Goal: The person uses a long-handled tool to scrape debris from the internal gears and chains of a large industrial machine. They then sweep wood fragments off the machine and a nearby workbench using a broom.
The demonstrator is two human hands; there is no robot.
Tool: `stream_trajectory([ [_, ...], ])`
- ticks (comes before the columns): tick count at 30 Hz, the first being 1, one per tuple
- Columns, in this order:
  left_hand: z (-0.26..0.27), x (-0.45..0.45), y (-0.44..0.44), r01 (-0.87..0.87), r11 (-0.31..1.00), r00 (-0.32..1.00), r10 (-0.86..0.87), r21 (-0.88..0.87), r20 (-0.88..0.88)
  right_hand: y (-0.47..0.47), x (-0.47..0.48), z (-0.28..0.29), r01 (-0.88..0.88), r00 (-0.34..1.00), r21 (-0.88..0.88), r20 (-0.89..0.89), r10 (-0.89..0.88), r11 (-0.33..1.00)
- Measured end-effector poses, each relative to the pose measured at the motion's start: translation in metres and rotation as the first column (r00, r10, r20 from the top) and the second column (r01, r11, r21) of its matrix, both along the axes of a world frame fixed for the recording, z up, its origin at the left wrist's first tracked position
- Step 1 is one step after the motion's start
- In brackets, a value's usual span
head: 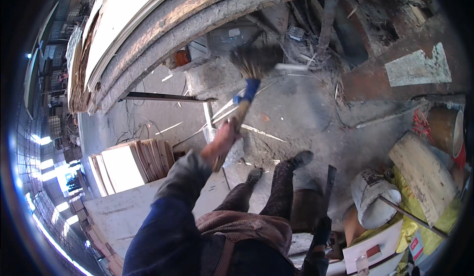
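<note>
My left hand [225, 138] is bare and grips the handle of a straw broom [243, 109]. Blue wrapping binds the broom's neck, and its dark bristles, blurred by motion, are over the littered floor beneath the bench. Strips of wood veneer [263, 132] and dust lie on the concrete floor [296, 109] around it. My right hand [323, 228], in a dark glove, is low beside my right leg. It appears closed around the lower end of a long flat dark blade [330, 183] that points away from me. The glove hides that end.
A heavy bench edge [192, 24] bears stacked veneer sheets [126, 20]. Another veneer stack [137, 161] stands at left. A metal bar [163, 97] juts below the bench. At right are a white bucket [376, 198] with a rod, a wooden board [424, 179] and a rusty metal plate [370, 87].
</note>
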State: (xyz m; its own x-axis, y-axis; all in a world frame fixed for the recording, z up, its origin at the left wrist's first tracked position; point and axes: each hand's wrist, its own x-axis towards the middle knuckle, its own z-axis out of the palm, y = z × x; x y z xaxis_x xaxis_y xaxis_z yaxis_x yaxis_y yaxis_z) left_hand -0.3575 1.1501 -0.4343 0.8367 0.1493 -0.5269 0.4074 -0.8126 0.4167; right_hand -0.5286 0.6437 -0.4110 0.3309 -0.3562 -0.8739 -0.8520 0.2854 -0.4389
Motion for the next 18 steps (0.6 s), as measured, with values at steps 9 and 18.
stream_trajectory([
  [9, 0.121, 0.000, 0.037, -0.108, 0.987, 0.992, 0.099, 0.116, 0.076, 0.000, -0.032, -0.007, -0.208, 0.978, 0.175, 0.052, 0.202, 0.962],
  [18, 0.092, -0.091, 0.061, 0.015, 0.965, 0.998, -0.032, -0.263, -0.061, 0.075, -0.084, -0.020, -0.156, 0.988, -0.161, -0.016, 0.156, 0.975],
])
